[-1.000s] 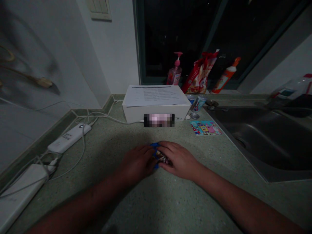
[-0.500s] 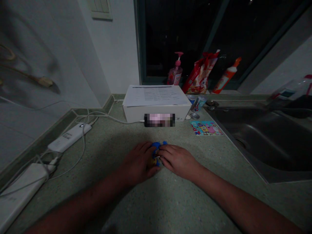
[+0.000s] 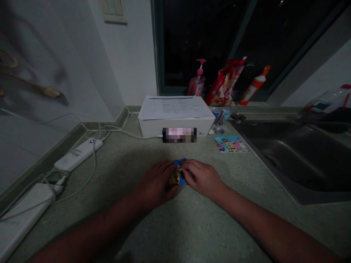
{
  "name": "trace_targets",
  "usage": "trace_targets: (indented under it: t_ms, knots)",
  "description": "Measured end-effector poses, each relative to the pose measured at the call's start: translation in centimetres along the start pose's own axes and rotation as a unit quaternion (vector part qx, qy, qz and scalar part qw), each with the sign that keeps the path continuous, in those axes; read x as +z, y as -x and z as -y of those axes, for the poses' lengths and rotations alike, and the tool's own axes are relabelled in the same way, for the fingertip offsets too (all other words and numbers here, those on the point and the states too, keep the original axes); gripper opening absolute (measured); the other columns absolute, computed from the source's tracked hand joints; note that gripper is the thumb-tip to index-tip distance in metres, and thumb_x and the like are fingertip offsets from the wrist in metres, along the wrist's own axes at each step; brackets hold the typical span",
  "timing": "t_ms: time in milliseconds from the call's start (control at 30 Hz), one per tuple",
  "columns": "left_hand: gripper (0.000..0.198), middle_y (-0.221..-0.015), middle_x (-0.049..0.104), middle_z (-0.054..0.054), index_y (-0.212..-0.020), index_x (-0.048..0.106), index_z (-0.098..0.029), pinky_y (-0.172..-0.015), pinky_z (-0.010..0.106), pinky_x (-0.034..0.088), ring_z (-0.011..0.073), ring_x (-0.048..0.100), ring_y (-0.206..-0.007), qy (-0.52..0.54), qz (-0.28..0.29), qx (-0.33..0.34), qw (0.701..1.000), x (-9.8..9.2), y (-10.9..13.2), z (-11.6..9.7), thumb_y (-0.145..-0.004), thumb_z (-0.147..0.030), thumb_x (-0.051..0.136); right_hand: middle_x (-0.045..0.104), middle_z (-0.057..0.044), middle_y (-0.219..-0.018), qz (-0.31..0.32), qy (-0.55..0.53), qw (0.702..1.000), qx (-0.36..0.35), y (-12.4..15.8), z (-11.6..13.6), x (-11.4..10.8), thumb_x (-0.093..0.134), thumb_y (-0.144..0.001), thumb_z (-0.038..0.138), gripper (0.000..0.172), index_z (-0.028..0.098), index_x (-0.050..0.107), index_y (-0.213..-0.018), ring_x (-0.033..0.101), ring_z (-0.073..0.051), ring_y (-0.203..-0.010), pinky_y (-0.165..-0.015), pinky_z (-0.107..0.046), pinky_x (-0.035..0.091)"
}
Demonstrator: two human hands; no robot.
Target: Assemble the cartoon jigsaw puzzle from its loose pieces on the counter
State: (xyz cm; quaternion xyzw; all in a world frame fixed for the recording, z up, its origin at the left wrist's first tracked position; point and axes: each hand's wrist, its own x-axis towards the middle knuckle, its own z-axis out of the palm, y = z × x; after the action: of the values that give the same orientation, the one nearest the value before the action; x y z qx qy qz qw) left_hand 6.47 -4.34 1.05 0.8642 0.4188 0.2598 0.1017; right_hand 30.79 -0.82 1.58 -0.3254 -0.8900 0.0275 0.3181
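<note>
A small flat picture in blue and yellow (image 3: 174, 179), with a knobbed edge like a jigsaw puzzle, lies on the counter between my hands. Over its left side curves my left hand (image 3: 156, 182), fingers bent and thumb near the lower edge, holding it and hiding much of it. My right hand (image 3: 203, 177) pinches a small jigsaw piece (image 3: 179, 169), whose pale edge shows tilted above the picture. The right fingers cover most of that piece. Beyond them, a cartoon picture card (image 3: 232, 144) lies flat on the right.
A white box (image 3: 150, 127) topped with a printed sheet (image 3: 186, 107) stands behind, a blurred-out phone (image 3: 179, 135) leaning on it. White power strips (image 3: 78, 153) and cables lie left. A can (image 3: 223, 117) stands near the sink (image 3: 301, 157); bottles and a red bag (image 3: 226, 84) line the windowsill.
My right fingers have shifted slightly up and curled more, and the pale-edged piece has moved up with them. More yellow and blue shows below. The left hand has barely moved.
</note>
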Motion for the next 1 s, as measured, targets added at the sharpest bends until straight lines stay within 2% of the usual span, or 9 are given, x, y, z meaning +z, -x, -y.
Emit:
trace_targets:
  t_ms: [100, 300, 467, 633, 833, 1000]
  knots:
    - [0.064, -0.146, 0.074, 0.016, -0.151, 0.057, -0.023, -0.113, 0.06, 0.06, 0.0366, 0.071, -0.133, 0.002, -0.015, -0.003, 1.0, 0.2, 0.0, 0.2, -0.09, -0.027, 0.079, 0.082, -0.008, -0.103, -0.021, -0.027, 0.999, 0.005, 0.0, 0.0, -0.1, 0.056, -0.107, 0.017, 0.013, 0.022, 0.068, -0.11, 0.081, -0.022, -0.089, -0.078, -0.033, 0.066]
    - [0.044, -0.131, 0.08, 0.013, -0.139, 0.067, -0.025, -0.099, 0.053, 0.066, 0.0323, 0.078, -0.116, -0.003, -0.036, -0.036, 0.999, 0.3, -0.2, 0.5, -0.096, -0.019, 0.068, 0.083, -0.008, -0.105, -0.043, -0.042, 0.998, -0.006, -0.2, 0.3, -0.4, 0.056, -0.109, 0.019, 0.014, 0.022, 0.069, -0.112, 0.082, -0.021, -0.09, -0.078, -0.032, 0.067]
    - [0.045, -0.129, 0.081, 0.012, -0.136, 0.071, -0.023, -0.101, 0.048, 0.065, 0.0289, 0.078, -0.116, -0.012, -0.087, 0.009, 0.996, 0.1, -0.3, 0.6, -0.093, -0.01, 0.067, 0.085, -0.007, -0.103, -0.071, -0.039, 0.996, -0.049, -0.4, 0.8, -0.7, 0.057, -0.11, 0.019, 0.015, 0.022, 0.071, -0.114, 0.083, -0.019, -0.09, -0.078, -0.031, 0.068]
    - [0.026, -0.116, 0.084, 0.009, -0.122, 0.075, -0.022, -0.095, 0.047, 0.065, 0.0268, 0.078, -0.106, -0.04, -0.125, 0.028, 0.991, -0.3, -0.4, 0.5, -0.101, -0.013, 0.063, 0.086, -0.007, -0.104, -0.077, -0.037, 0.994, -0.075, -0.4, 1.0, -0.9, 0.06, -0.11, 0.02, 0.015, 0.022, 0.073, -0.115, 0.084, -0.021, -0.091, -0.078, -0.033, 0.069]
    - [0.019, -0.11, 0.083, 0.009, -0.112, 0.077, -0.023, -0.091, 0.046, 0.064, 0.0258, 0.078, -0.1, -0.031, -0.116, -0.014, 0.993, -0.5, -0.4, 0.4, -0.105, -0.019, 0.059, 0.085, -0.011, -0.107, -0.045, -0.043, 0.995, -0.077, -0.3, 1.0, -0.8, 0.061, -0.11, 0.03, 0.019, 0.019, 0.073, -0.12, 0.083, -0.025, -0.093, -0.076, -0.037, 0.07]
    - [0.021, -0.102, 0.082, 0.008, -0.11, 0.076, -0.023, -0.085, 0.045, 0.063, 0.026, 0.077, -0.092, -0.023, -0.085, -0.031, 0.996, -0.5, -0.3, 0.1, -0.108, -0.023, 0.055, 0.085, -0.008, -0.104, -0.021, -0.05, 0.997, -0.045, -0.1, 0.9, -0.4, 0.059, -0.111, 0.025, 0.016, 0.022, 0.074, -0.116, 0.082, -0.023, -0.091, -0.078, -0.036, 0.069]
